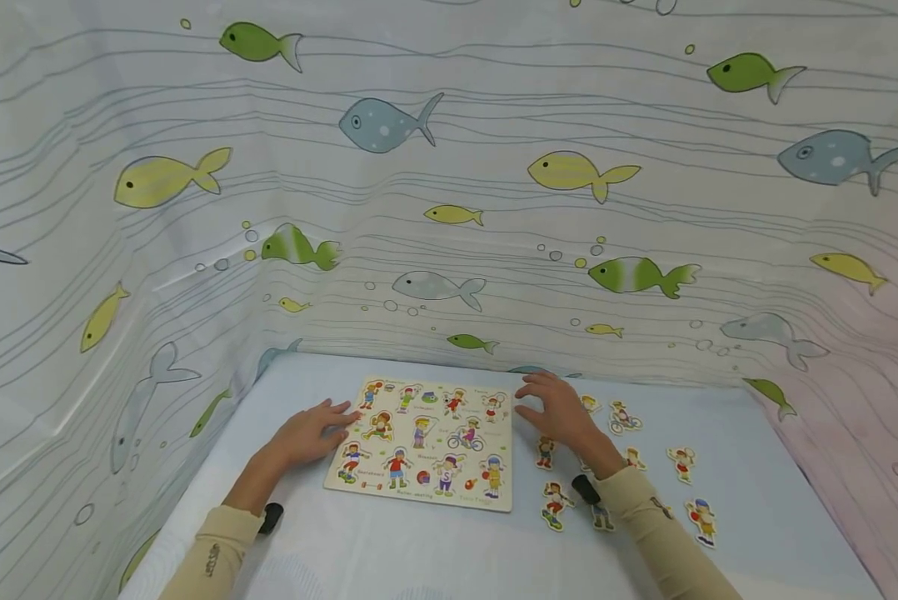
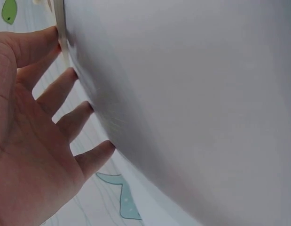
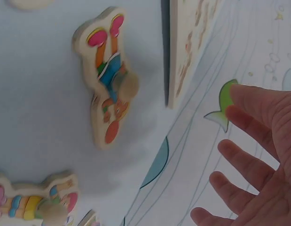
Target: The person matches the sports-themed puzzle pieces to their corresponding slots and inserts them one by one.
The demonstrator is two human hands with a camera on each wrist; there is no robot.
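- Flat wooden puzzle board w/ painted kid figures [image 1: 426, 442] lies mid-table on pale blue cloth [image 1: 756, 500].
- Left hand [image 1: 310, 433]: fingers straight, spread, tips at board's left edge; holds nothing.
- Right hand [image 1: 561, 410]: fingers loose, open, just beside board's right edge, over loose wooden cut-out figures [image 1: 554, 504]; holds nothing.

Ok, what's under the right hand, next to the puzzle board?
The right hand hovers open beside the puzzle board. Loose figure pieces lie around it: one just below the palm, another past the knuckles. Whatever lies directly beneath the palm is hidden in the head view.
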